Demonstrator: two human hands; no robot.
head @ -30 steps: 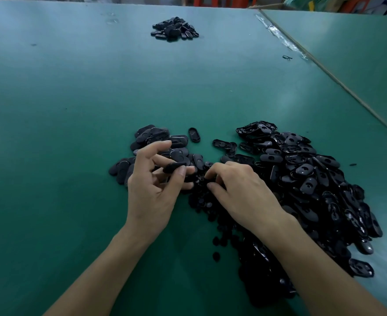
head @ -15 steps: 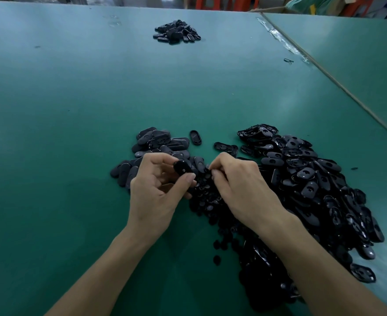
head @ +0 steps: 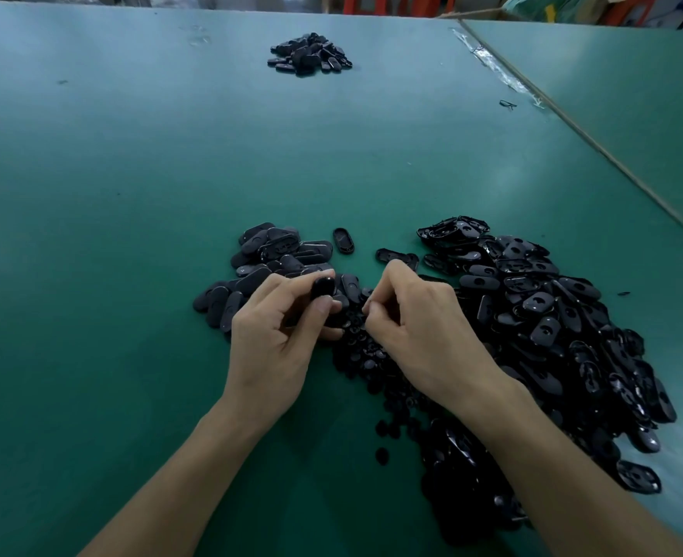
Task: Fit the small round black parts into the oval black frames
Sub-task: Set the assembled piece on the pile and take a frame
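Green matting covers the table [head: 130, 195], and black plastic crowds its near middle. The left hand [head: 275, 339] pinches one oval frame [head: 322, 287] between thumb and fingertips, smooth side toward the camera. The right hand [head: 420, 331] sits just beside it, fingers curled in tight toward the thumb. Whether they pinch anything I cannot tell, since the tips are turned away. Beneath and between both hands lies a dark spread of round parts [head: 372, 355], with a few strays [head: 382, 456] on the mat between the forearms. A left pile [head: 267, 259] of frames lies against the left hand's far side. A big heap [head: 552, 315] of frames runs along the right forearm from the far side toward the near edge, hemming that arm in. A lone frame [head: 343, 240] lies apart between the two piles. Well beyond, a far pile [head: 309, 54] sits near the table's back edge. To its right, a clear tape strip [head: 500, 70] and a small scrap [head: 507, 104] lie by the seam [head: 597, 150] with a second table [head: 633, 82]. Open green surface stretches left of the left arm and across the middle up to the far pile.
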